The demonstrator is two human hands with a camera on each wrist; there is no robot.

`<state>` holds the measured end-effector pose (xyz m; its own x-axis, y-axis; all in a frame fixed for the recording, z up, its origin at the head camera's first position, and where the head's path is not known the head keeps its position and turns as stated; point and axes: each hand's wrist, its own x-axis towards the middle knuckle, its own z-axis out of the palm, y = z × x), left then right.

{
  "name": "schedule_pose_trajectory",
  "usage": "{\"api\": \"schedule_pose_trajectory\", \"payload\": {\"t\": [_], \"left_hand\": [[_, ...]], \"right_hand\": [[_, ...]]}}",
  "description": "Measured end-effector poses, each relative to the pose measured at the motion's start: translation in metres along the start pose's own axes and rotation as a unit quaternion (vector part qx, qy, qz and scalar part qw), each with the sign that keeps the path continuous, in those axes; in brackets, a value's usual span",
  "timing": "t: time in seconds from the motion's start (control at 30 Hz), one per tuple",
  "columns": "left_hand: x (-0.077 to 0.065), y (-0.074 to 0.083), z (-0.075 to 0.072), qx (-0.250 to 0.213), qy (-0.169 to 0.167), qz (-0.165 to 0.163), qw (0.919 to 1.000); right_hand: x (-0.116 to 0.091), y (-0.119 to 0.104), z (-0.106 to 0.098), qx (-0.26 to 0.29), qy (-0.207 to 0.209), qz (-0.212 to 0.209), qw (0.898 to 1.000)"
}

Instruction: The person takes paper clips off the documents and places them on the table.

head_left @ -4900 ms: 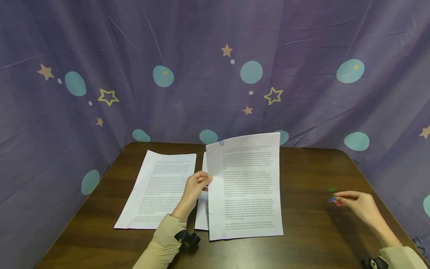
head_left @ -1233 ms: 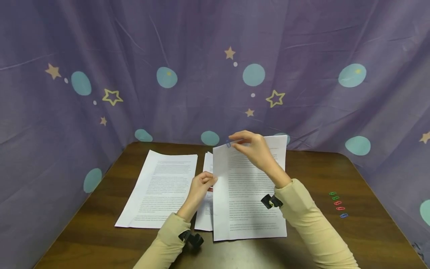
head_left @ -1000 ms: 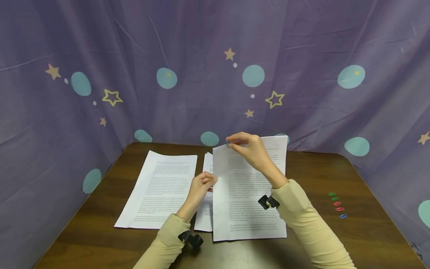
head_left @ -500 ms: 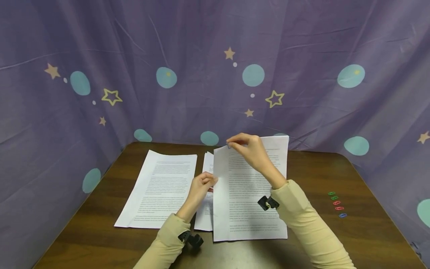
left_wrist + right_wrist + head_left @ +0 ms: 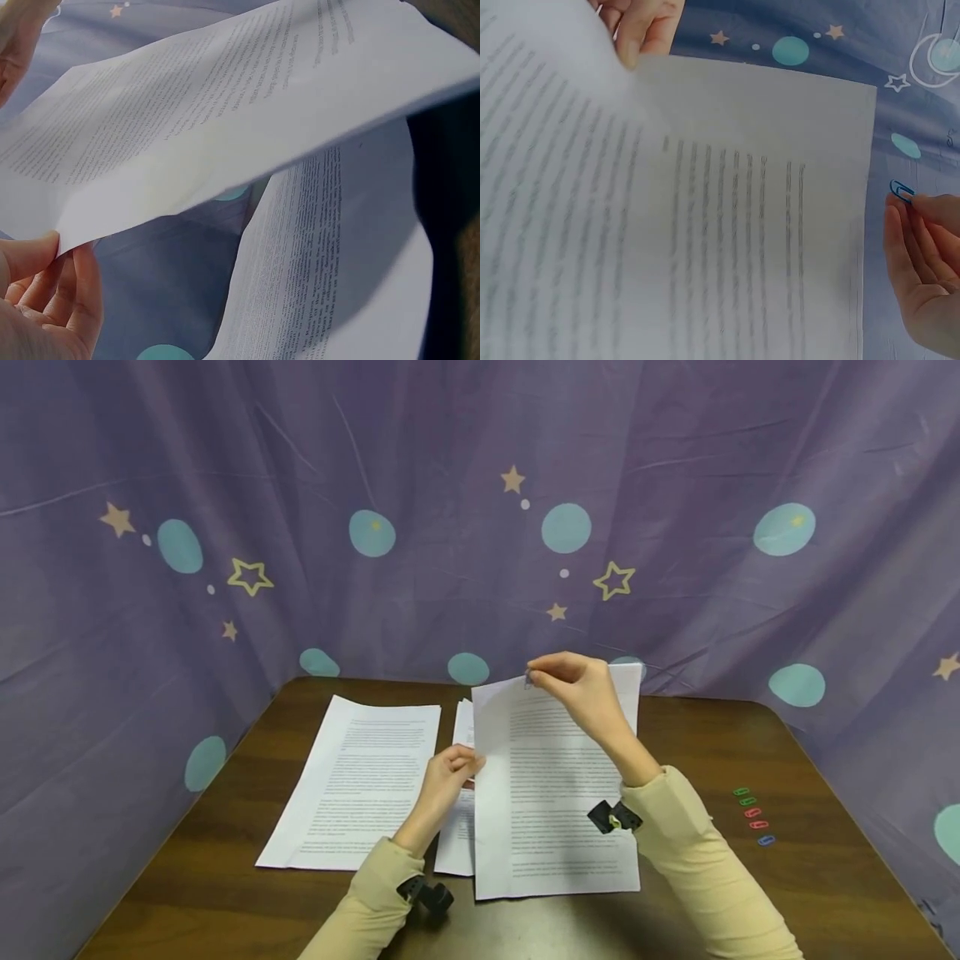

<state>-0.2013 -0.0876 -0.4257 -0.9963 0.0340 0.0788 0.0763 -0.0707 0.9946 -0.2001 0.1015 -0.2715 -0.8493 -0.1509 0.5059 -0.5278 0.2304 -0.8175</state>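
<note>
My left hand (image 5: 448,770) pinches the left edge of a stack of printed sheets (image 5: 558,827), holding it raised and tilted toward me. Thumb and fingertips of my right hand (image 5: 581,689) pinch a small blue paper clip (image 5: 902,190) by the stack's top edge. A gap separates the clip from the paper in the right wrist view, and no clip shows on the part of that edge visible there. The left wrist view shows my left thumb on top of the sheets and fingers beneath them.
Another printed stack (image 5: 367,785) lies at the left of the brown table (image 5: 712,752). More sheets (image 5: 456,835) lie partly hidden behind the raised stack. On the right, green, red and blue paper clips (image 5: 753,813) form a row. A patterned curtain (image 5: 450,460) hangs behind.
My right hand went from the row of clips to the stack's top edge, where a blue clip sat. Within the last half second it moved right, and the clip came off the paper.
</note>
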Motion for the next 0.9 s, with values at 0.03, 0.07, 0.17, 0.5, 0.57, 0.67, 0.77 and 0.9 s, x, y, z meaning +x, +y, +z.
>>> {"api": "schedule_pose_trajectory", "payload": {"t": [0.03,0.07,0.17,0.5,0.57,0.67,0.77,0.9], "left_hand": [[0.0,0.0,0.0,-0.001,0.001,-0.003,1.0],[0.0,0.0,-0.001,-0.001,0.002,-0.005,1.0],[0.0,0.0,-0.002,-0.003,0.004,-0.013,0.9999],[-0.012,0.025,0.003,0.009,0.005,-0.006,0.9999],[-0.011,0.025,0.003,0.007,0.005,-0.005,0.9999],[-0.01,0.024,0.003,0.006,0.005,-0.007,0.9999],[-0.009,0.023,0.003,0.002,0.006,-0.008,0.9999],[-0.004,0.014,0.0,-0.006,0.005,-0.009,0.9999]], "right_hand": [[-0.001,0.003,-0.002,0.001,0.001,0.004,1.0],[-0.002,0.007,-0.005,0.001,0.002,0.007,1.0],[-0.006,0.022,-0.012,-0.005,0.004,0.007,1.0],[-0.022,0.077,-0.045,-0.002,0.037,0.022,0.999],[-0.024,0.097,-0.053,0.0,0.039,0.032,0.999],[-0.031,0.105,-0.063,-0.013,0.042,0.043,0.998],[-0.043,0.06,-0.064,-0.06,0.053,0.072,0.994],[-0.054,0.062,-0.077,-0.058,0.055,0.088,0.993]]}}
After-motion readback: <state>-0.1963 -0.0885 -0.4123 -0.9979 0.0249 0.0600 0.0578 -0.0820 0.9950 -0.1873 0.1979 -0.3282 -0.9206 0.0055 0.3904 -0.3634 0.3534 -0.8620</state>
